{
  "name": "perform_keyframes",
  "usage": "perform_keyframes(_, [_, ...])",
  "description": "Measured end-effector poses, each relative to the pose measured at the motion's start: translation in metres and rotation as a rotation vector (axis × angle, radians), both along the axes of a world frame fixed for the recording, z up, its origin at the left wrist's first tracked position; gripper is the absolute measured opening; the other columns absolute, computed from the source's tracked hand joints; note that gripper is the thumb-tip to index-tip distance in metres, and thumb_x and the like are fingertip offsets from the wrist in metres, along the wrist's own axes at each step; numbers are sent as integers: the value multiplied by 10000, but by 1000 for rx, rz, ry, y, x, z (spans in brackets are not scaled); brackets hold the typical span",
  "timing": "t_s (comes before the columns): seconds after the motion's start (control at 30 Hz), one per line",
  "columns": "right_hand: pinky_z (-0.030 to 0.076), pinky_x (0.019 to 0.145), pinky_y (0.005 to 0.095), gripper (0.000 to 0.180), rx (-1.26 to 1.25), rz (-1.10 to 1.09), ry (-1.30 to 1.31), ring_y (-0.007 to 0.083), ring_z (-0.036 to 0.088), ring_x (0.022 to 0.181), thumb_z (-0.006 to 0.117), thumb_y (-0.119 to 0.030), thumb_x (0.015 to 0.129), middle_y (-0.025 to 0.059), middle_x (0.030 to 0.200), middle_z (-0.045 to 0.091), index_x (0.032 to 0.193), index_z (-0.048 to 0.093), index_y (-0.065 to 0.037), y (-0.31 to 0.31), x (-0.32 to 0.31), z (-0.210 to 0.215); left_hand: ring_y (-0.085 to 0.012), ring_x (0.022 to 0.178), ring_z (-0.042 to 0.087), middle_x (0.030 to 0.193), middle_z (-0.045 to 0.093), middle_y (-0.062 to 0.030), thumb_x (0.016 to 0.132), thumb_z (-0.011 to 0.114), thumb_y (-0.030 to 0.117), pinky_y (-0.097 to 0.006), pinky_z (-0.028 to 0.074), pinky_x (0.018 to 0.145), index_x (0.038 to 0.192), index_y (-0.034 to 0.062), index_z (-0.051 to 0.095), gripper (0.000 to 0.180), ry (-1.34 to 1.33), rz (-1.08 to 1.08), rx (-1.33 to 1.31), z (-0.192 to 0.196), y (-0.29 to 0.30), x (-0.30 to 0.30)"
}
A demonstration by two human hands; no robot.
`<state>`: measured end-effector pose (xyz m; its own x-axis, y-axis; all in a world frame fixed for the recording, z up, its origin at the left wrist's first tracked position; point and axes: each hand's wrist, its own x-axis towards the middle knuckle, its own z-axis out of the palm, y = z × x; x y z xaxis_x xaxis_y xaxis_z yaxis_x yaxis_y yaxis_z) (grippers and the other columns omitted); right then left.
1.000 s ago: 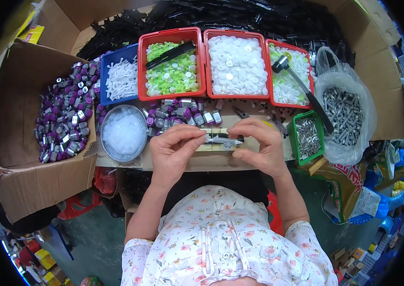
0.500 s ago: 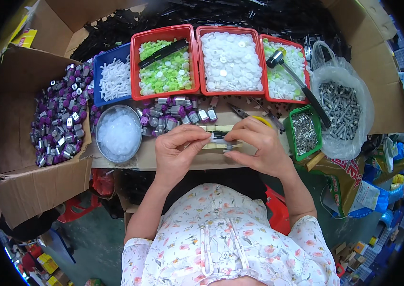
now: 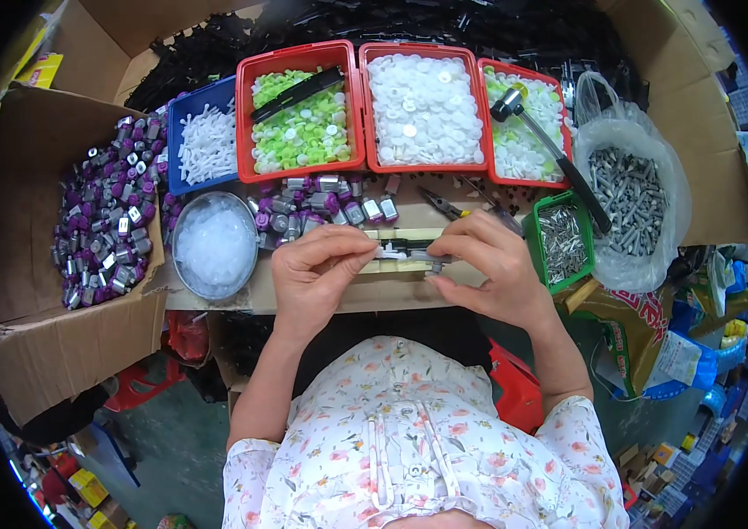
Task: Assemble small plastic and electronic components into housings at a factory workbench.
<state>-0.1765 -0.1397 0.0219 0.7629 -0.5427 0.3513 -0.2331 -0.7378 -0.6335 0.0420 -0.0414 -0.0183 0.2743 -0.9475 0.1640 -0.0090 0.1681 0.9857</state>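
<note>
Thumb and fingertips of my left hand (image 3: 317,275) are closed in a pinch on one end of a small white plastic part (image 3: 389,253). My right hand (image 3: 493,269) has its thumb and fingers closed around a small grey metal part (image 3: 433,263), partly hidden by the fingers. The two parts meet or nearly meet between my hands; whether they are joined I cannot tell. Just behind them lies a long black piece (image 3: 407,242) on a pale yellow block (image 3: 409,234), close to both sets of fingertips.
Small silver-and-purple motors (image 3: 325,204) lie behind my hands; more fill a carton (image 3: 17,300). Nearby stand a metal bowl (image 3: 256,256), a blue bin (image 3: 171,159), red bins (image 3: 362,106), a green basket (image 3: 587,264) and a plastic bag (image 3: 676,212) of metal parts. Pliers (image 3: 441,204) and a hammer (image 3: 559,154) lie right.
My hands have drawn slightly apart, the left one to the left and the right one to the right. More of the white part and the black piece shows between them.
</note>
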Motion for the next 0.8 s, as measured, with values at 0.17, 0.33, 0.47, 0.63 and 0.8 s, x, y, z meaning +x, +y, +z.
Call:
perform_keyframes(0.17, [489,718,353,306,7,9,-20,256,617,828,822,-74,660,93,910,630,928,683,-23,0,0,0,-187,894,658,934,714,-120,780,730,-109,-279,522,792,925,-39,746,162,13,-23,16,0,-2,-6])
perform_keyframes(0.33, [489,713,350,296,15,18,-26,253,618,823,819,-75,667,90,907,629,925,682,-26,0,-1,0,-188,895,663,928,717,-124,771,735,-111,-282,526,789,930,-30,752,180,47,-26,5,-1,-2,-9])
perform_keyframes(0.47, [491,713,349,297,56,40,-23,255,619,822,815,-71,669,93,905,628,931,682,-26,0,2,-1,-188,900,664,927,717,-127,765,741,-107,-282,526,796,931,-30,752,183,6,-71,-10,0,-1,-12])
perform_keyframes(0.63, [492,718,355,299,50,42,-15,261,616,827,811,-69,669,95,917,628,933,678,-26,-1,2,-4,-184,941,655,989,702,-107,754,754,-85,-287,522,806,968,9,761,234,-170,-47,-25,2,-3,-11])
perform_keyframes(0.8, [463,771,379,286,-21,5,190,271,601,899,793,-112,703,82,948,614,950,668,-43,-11,-9,-10,-239,952,631,989,678,-92,716,774,-52,-338,509,796,979,26,745,275,-512,77,-83,0,-1,-4])
